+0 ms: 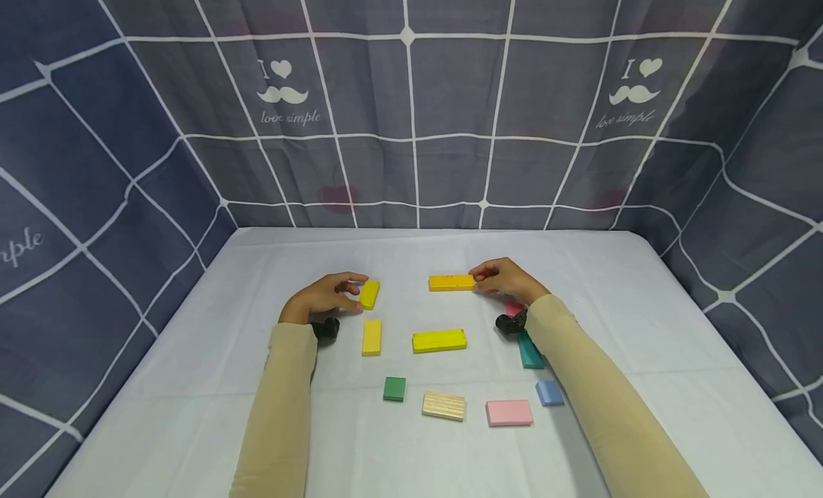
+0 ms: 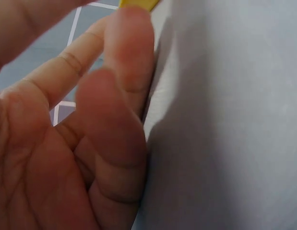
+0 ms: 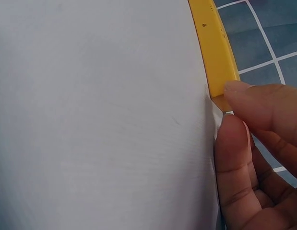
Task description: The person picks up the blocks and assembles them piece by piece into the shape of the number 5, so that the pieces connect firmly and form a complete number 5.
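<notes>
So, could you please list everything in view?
Long bars: 2, yellow, far centre and mid-table
Short bars: 2, yellow, left of the long bars
Square: 1, green, front left
Ridged block: 1, beige, front centre
Slab: 1, pink, right of ridged block
Small block: 1, blue, right of slab
Half-hidden blocks: 2, teal and red, by the right wrist
Tablecloth: 1, white, under the blocks
Curtain: count unclear, grey with white lines, behind and beside
Wrist cameras: 2, black, one per wrist
Sleeves: 2, beige, on both arms
Hands: 2, bare, left at a short bar, right at a long bar
</notes>
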Tool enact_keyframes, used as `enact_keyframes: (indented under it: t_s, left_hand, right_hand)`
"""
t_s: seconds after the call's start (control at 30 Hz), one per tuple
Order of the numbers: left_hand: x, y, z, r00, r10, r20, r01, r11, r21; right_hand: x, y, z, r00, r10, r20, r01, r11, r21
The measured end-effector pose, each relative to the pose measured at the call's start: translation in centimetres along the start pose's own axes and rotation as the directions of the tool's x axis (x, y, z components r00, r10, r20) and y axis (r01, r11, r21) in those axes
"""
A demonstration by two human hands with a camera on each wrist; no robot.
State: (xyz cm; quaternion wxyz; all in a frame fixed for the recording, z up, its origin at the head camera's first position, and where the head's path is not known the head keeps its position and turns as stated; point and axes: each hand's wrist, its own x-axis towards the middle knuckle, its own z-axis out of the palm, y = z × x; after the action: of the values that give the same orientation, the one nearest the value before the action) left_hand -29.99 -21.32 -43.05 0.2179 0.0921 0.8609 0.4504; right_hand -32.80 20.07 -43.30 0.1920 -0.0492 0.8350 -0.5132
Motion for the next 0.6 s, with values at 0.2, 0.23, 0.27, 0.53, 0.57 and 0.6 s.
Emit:
enact_keyframes:
  t_s: [0.2,0.23,0.27,0.53,0.57,0.6]
  left_hand:
    - [0.0,0.3,0.2,1.0,-0.023,0.0,0.022,0.999,0.031]
    - [0.0,0.4,0.3,1.0,-0.023,0.003,0.022,0.999,0.043]
    - [0.1,0.6,0.4,1.0,-0.026,0.005,0.026,0.998,0.057]
    - [0.7,2.0,0.5,0.996,-0.089,-0.013,0.089,0.992,0.092]
    - [0.8,2.2,0.5,0.996,-0.092,-0.012,0.092,0.991,0.096]
    - [0.9,2.5,0.5,0.995,-0.095,-0.011,0.095,0.99,0.1]
  right_hand:
    - [0.1,0.4,0.1,1.0,0.012,0.015,-0.013,1.0,0.018]
    - [0.1,0.4,0.1,1.0,0.013,0.016,-0.013,1.0,0.019]
    - [0.0,0.4,0.2,1.0,0.014,0.016,-0.014,1.0,0.02]
    - [0.0,0.2,0.2,1.0,0.0,0.015,-0.001,0.999,0.039]
    - [0.1,0.2,0.1,1.0,0.0,0.015,-0.001,0.999,0.04]
    - [0.1,0.1,0.1,1.0,0.0,0.015,-0.001,0.999,0.039]
